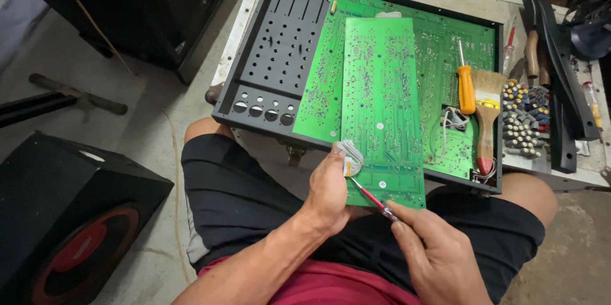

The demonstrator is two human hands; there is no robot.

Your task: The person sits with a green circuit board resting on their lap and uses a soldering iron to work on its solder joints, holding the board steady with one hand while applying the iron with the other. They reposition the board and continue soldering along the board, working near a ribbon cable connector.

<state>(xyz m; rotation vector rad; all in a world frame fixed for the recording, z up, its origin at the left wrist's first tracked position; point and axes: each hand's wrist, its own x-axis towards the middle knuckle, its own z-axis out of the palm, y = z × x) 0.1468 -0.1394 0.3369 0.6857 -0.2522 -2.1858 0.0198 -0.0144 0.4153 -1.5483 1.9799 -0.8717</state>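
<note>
My right grip [433, 248] pinches a thin red-handled screwdriver [372, 198] pointing toward ten o'clock at the small white connector [347, 166] my left grip [331, 187] clamps against the long green circuit board [382, 107], with the black metal chassis [273, 50] beyond at twelve.

I wore black shorts [254, 197] and a red shirt [356, 289]; my forearms and both knees were bare.

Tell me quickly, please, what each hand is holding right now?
Left hand: closed on a white connector.
Right hand: closed on a thin red screwdriver.
</note>
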